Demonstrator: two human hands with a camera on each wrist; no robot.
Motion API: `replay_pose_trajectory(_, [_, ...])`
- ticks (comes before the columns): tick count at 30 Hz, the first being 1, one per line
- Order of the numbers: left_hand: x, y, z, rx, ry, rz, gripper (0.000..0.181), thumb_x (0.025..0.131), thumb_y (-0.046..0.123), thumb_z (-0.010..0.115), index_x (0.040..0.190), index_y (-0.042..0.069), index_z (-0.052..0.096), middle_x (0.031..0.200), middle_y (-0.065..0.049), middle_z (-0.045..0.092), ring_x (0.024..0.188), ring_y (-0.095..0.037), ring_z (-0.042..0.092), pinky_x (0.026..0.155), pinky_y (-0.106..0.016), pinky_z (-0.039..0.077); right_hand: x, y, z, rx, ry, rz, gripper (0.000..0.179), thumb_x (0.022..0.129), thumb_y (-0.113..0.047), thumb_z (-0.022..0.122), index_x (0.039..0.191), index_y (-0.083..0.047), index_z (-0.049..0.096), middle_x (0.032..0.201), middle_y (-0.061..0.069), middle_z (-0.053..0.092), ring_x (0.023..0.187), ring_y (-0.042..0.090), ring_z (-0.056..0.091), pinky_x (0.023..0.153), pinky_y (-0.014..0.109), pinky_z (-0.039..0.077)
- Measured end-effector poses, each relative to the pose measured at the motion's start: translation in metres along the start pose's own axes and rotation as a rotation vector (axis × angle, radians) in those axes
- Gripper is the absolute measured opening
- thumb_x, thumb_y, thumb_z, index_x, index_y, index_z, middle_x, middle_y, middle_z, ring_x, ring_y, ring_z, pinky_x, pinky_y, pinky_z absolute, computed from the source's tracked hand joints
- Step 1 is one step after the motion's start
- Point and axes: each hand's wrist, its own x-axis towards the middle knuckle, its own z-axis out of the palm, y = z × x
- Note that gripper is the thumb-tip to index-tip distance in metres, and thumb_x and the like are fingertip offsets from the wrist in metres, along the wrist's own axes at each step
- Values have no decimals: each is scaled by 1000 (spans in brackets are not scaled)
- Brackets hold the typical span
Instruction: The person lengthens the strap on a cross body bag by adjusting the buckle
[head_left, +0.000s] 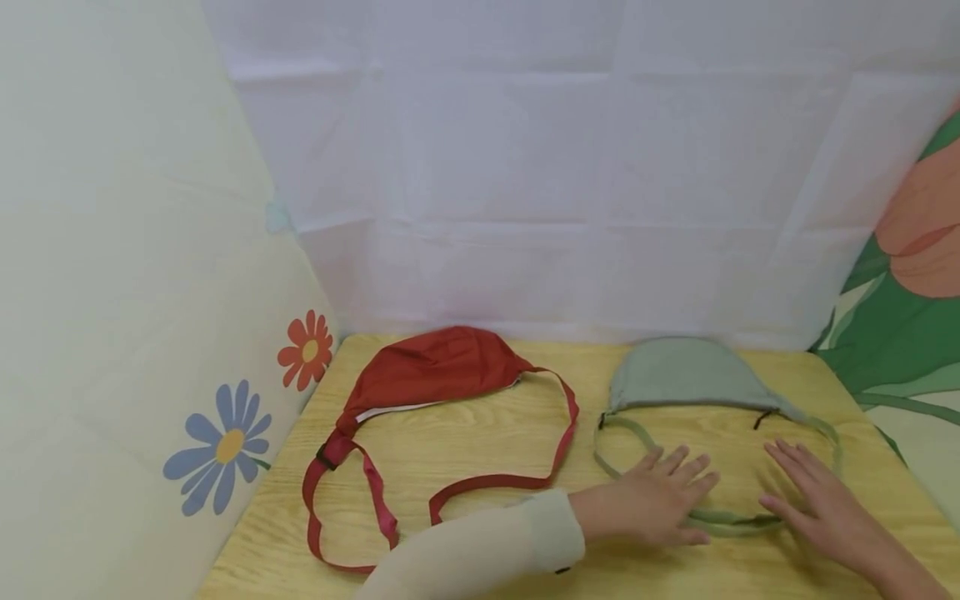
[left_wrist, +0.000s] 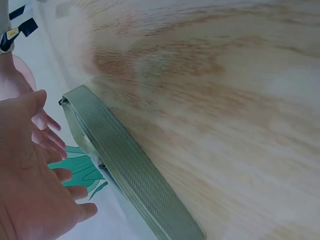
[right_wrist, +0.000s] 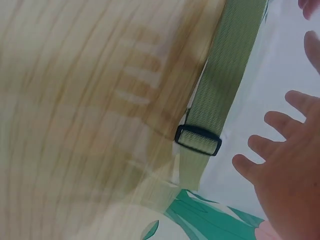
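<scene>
A grey-green waist bag (head_left: 682, 377) lies flat toward the back right of the table, its green strap (head_left: 723, 525) looped toward the front. Over the left part of that loop is my left hand (head_left: 651, 502), fingers spread and holding nothing. My right hand (head_left: 832, 512) hovers by the loop's right side, its fingers straight and nothing in its grasp. In the right wrist view a black slider buckle (right_wrist: 198, 140) sits on the strap, beside the fingertips. The left wrist view shows the strap edge-on, close to the left hand's fingers.
To the left lies a red waist bag (head_left: 442, 367) with a red strap (head_left: 498, 483) and a black buckle (head_left: 327, 457); my left sleeve (head_left: 480, 546) crosses in front of it. A white cloth (head_left: 525, 167) hangs behind the wooden table (head_left: 480, 437), and flower-printed cloth (head_left: 112, 292) stands at the sides.
</scene>
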Motion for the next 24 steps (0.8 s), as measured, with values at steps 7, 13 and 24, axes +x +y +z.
replay_pose_trajectory(7, [11,7,2,9,-18,-16,75,99,70,35,162,38,8,168,15,3,155,-11,4,125,-35,12,-10,5,-5,35,-79,69,73,94,-18,72,151,7,35,147,44,32,136,69,19,98,84,16])
replay_pose_trajectory(13, [17,12,2,-4,-38,-5,71,101,66,40,161,38,16,167,16,8,154,-9,7,124,-33,15,-14,9,-9,52,-143,113,74,92,-22,74,149,9,37,148,44,32,134,69,21,95,84,20])
replay_pose_trajectory(24, [19,14,6,-19,4,104,51,105,48,46,152,29,41,148,13,42,140,-4,35,117,-26,30,-18,21,-10,-178,-160,3,66,76,-25,88,128,5,61,126,27,62,113,52,54,83,60,51])
